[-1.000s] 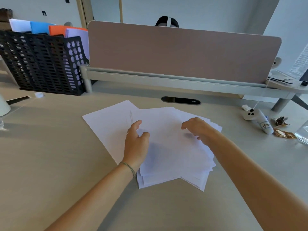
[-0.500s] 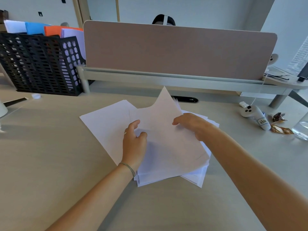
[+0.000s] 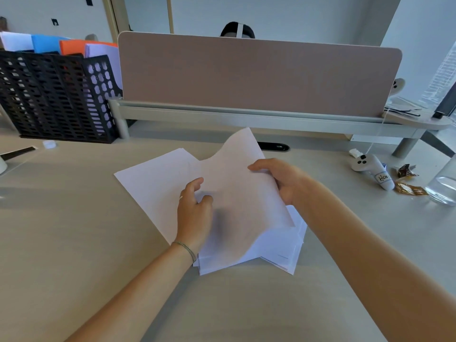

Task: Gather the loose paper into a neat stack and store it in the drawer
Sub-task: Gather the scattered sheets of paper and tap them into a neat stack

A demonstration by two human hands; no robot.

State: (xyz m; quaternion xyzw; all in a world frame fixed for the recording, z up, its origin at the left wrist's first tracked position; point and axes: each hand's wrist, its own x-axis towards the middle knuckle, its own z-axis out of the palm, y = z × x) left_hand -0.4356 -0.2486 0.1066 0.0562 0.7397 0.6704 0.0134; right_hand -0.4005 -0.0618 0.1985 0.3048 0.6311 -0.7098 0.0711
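Observation:
Several loose white sheets [image 3: 276,253] lie fanned out in an untidy pile on the beige desk [image 3: 74,243]. One more sheet [image 3: 153,183] sticks out flat to the left. My right hand [image 3: 283,178] grips the right edge of the top sheet [image 3: 237,169], which is lifted and curled, its far corner pointing up. My left hand [image 3: 195,211] rests on the pile at the lifted sheet's left edge, fingers bent against it. No drawer is in view.
A black mesh file rack [image 3: 54,99] with coloured folders stands at the back left. A pink divider panel [image 3: 259,77] runs along the desk's far edge, a person's head behind it. At the right lie a white controller [image 3: 372,169], sweet wrappers [image 3: 409,188] and a clear glass [image 3: 444,186].
The pile lay flat a second ago with both hands on it. My right hand has since taken the top sheet's right edge and raised it, so the sheet now curls up higher.

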